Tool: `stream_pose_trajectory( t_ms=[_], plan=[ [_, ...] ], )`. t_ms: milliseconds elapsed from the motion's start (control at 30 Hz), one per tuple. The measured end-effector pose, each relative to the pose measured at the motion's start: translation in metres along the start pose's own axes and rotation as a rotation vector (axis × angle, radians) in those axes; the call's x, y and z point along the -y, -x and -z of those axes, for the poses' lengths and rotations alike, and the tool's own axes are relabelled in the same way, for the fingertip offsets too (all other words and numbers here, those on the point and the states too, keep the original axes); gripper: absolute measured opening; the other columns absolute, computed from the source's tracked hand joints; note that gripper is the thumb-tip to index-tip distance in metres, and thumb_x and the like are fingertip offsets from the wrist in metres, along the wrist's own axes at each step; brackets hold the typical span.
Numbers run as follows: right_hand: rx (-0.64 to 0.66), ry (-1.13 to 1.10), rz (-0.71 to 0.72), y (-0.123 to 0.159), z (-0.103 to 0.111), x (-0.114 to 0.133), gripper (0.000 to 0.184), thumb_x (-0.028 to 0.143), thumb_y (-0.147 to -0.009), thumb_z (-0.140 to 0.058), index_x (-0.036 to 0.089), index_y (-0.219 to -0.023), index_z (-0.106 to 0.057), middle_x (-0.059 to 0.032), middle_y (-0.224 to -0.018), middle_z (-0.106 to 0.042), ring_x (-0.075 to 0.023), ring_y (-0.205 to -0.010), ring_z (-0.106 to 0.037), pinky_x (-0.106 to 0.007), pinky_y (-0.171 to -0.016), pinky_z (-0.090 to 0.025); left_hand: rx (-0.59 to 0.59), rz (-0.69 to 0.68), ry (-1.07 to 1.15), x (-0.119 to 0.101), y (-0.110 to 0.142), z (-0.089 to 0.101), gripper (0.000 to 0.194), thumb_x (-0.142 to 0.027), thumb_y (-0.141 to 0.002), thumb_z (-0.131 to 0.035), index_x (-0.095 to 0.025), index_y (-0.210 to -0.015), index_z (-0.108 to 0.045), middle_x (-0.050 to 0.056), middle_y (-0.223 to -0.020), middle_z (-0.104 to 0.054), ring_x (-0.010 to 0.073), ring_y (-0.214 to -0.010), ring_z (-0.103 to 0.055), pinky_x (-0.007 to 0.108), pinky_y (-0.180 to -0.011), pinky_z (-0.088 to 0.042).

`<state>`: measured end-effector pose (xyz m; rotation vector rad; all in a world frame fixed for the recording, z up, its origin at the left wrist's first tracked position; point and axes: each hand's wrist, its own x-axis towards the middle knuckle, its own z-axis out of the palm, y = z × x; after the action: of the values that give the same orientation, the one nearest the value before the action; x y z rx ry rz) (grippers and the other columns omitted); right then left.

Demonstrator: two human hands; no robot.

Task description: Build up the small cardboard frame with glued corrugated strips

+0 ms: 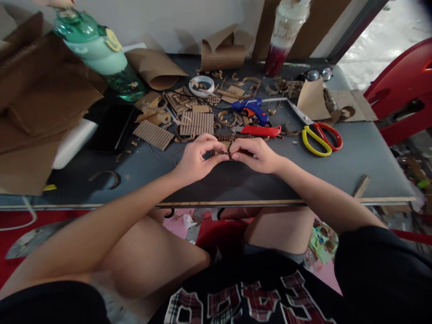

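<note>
Crowding pinched cardboard strip (230,151): cutter (261,131), glue gun (254,108)

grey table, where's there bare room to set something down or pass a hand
Bare: the table between the scissors and the small stick at right; also the front strip between the left hand, right hand and near edge. Crowded: behind both hands, where cardboard scraps, glue gun and red cutter bunch up.

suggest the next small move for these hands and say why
Perhaps ease the right hand slightly aside while the left hand holds the small brown piece: both hands' fingertips pinch it, nearly meeting, and hide most of it from view.
</note>
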<state>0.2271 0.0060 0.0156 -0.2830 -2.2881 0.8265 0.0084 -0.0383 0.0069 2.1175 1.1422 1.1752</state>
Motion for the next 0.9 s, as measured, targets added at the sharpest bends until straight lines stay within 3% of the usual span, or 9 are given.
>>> stream_pose_trajectory(
  t_ms=[167,333,467,600,700,767,900],
  plan=[
    [0.022,-0.179,-0.104,-0.001,0.001,-0.001,0.024,0.031,-0.102,-0.054,0.015,-0.085,-0.056,0.0024,-0.075,-0.055,-0.0063,-0.066,-0.048,-0.019,-0.063,-0.039,0.077,0.059,0.12,0.007,-0.006,0.002,0.044,-0.062,-0.084,-0.07,-0.019,-0.085,-0.073,0.005,-0.09,-0.066,0.016,-0.083,-0.063,0.03,-0.079,-0.054],
    [0.065,-0.665,-0.201,-0.003,0.0,-0.003,0.023,0.033,-0.1,-0.06,0.016,-0.086,-0.054,0.0037,-0.072,-0.057,-0.0053,-0.062,-0.048,-0.018,-0.059,-0.037,0.126,0.059,0.24,0.004,-0.009,0.0,0.049,-0.067,-0.083,-0.068,-0.018,-0.084,-0.069,0.006,-0.092,-0.065,0.0164,-0.086,-0.064,0.032,-0.083,-0.056],
    [0.048,-0.862,-0.253,-0.004,-0.001,-0.005,0.028,0.037,-0.097,-0.065,0.015,-0.085,-0.055,0.0046,-0.068,-0.059,-0.0048,-0.063,-0.051,-0.018,-0.06,-0.039,0.126,0.115,0.301,-0.003,-0.009,-0.004,0.052,-0.071,-0.084,-0.064,-0.018,-0.083,-0.066,0.008,-0.092,-0.067,0.0166,-0.082,-0.065,0.031,-0.077,-0.056],
    [0.004,-0.761,-0.287,-0.003,-0.002,-0.009,0.029,0.04,-0.092,-0.071,0.014,-0.09,-0.058,0.001,-0.077,-0.065,-0.0065,-0.07,-0.061,-0.018,-0.062,-0.045,0.059,0.107,0.188,0.003,-0.007,-0.002,0.053,-0.072,-0.085,-0.063,-0.019,-0.085,-0.067,0.008,-0.092,-0.067,0.0184,-0.088,-0.065,0.033,-0.081,-0.055],
    [-0.086,-0.639,-0.304,-0.002,-0.004,-0.014,0.046,0.041,-0.076,-0.086,0.013,-0.102,-0.059,-0.0011,-0.087,-0.066,-0.0091,-0.077,-0.064,-0.018,-0.063,-0.049,-0.021,0.069,0.045,0.014,-0.005,0.001,0.051,-0.07,-0.085,-0.064,-0.02,-0.089,-0.068,0.008,-0.097,-0.066,0.0203,-0.099,-0.063,0.035,-0.09,-0.053],
    [-0.152,-0.537,-0.308,-0.002,-0.006,-0.016,0.053,0.043,-0.068,-0.091,0.013,-0.1,-0.061,-0.0009,-0.087,-0.066,-0.0094,-0.076,-0.063,-0.019,-0.063,-0.049,-0.007,0.057,-0.002,0.02,-0.005,0.001,0.046,-0.066,-0.087,-0.065,-0.021,-0.092,-0.069,0.008,-0.101,-0.065,0.0206,-0.102,-0.062,0.035,-0.094,-0.052],
    [-0.228,-0.162,-0.306,0.0,-0.008,-0.013,0.038,0.045,-0.076,-0.085,0.013,-0.084,-0.065,0.0012,-0.076,-0.064,-0.0059,-0.062,-0.053,-0.02,-0.058,-0.042,0.023,0.019,-0.047,0.021,-0.004,-0.001,0.039,-0.058,-0.091,-0.065,-0.02,-0.095,-0.071,0.008,-0.104,-0.064,0.0206,-0.105,-0.062,0.035,-0.097,-0.051]
  ],
)
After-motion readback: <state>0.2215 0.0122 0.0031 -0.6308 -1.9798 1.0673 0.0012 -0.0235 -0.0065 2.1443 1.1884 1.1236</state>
